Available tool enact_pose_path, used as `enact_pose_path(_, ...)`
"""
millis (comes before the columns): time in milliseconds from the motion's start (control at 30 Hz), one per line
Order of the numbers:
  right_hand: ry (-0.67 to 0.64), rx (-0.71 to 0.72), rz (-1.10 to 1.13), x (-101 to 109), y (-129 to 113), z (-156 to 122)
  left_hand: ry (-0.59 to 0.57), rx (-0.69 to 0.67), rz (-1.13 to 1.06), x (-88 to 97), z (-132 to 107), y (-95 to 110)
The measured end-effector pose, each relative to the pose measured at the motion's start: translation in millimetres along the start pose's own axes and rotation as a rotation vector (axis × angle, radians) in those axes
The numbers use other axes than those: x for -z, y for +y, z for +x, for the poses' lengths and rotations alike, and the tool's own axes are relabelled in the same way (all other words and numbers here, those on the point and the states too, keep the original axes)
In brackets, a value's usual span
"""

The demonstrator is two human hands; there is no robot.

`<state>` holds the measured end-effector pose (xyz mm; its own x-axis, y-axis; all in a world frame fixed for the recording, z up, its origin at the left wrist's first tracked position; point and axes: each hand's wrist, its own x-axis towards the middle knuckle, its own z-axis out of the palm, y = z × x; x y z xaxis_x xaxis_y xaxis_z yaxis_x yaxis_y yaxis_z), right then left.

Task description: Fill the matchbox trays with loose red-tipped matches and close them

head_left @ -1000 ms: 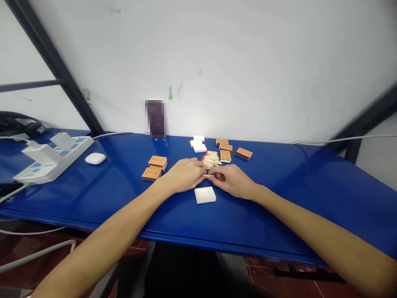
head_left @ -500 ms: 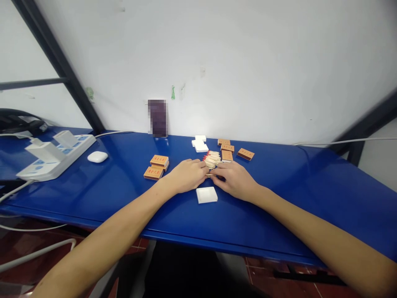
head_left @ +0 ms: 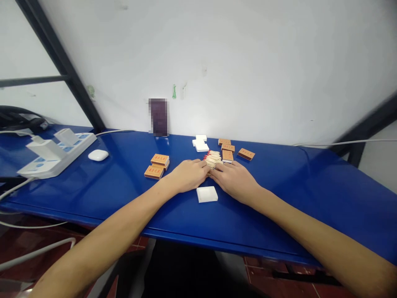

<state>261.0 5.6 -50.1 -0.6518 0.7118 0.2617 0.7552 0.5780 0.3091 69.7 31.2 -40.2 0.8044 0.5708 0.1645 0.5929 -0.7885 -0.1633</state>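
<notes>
A pile of red-tipped matches [head_left: 213, 158] lies on the blue table [head_left: 279, 198]. My left hand [head_left: 187, 174] is curled, its fingertips at the pile's near edge. My right hand [head_left: 233, 178] reaches in from the right with its fingers held together, and its tips meet the left hand's at the matches. What the fingertips pinch is mostly hidden. An open white matchbox tray [head_left: 207, 193] lies just in front of both hands.
Orange matchboxes [head_left: 156, 165] are stacked to the left, and more orange boxes [head_left: 236, 150] lie behind the pile. White trays [head_left: 200, 143] sit at the back. A power strip [head_left: 52, 152] and a white earbud case [head_left: 98, 155] are at far left.
Both hands have moved forward from just above the white tray to the match pile. The right hand's fingers now stretch onto the pile. The small bundle seen between the fingertips is now hidden.
</notes>
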Motion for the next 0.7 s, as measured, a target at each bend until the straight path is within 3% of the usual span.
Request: enact_pose_path(700,-0.068,-0.003,0.0,1.6,-1.7,1.4,-0.029,0.076,-0.007,7.0,1.9,4.2)
